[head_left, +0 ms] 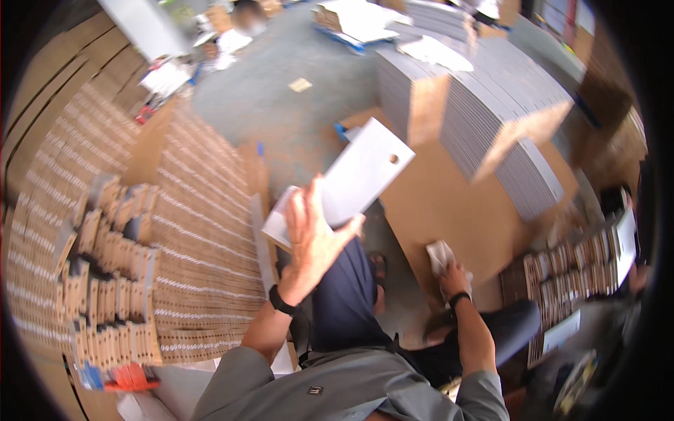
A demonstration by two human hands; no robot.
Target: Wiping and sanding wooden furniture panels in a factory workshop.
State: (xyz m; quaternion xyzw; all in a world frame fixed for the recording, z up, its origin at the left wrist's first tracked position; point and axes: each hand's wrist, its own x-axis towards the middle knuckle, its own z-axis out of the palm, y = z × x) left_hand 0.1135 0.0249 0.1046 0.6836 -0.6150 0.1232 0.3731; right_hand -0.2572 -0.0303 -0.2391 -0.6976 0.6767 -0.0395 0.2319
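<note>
A white rectangular panel (361, 168) with a round hole near its far right corner lies tilted in front of me, above my knee. My left hand (312, 228) grips it near its close end, thumb to the right and fingers reaching over the top. Past that hand a white end piece with a brown lower edge (276, 226) shows; whether it is joined to the panel I cannot tell. My right hand (455, 279) is closed on a crumpled whitish cloth (440, 256) over the brown cardboard sheet (439, 200). Both wrists wear dark bands.
Tall rows of stacked brown board pieces (200, 231) fill the left side, with smaller drilled pieces (112, 281) on top. Grey panels (484, 98) stand stacked at the far right. More board pieces (579, 274) sit at right. Other people, blurred, are at the far edge.
</note>
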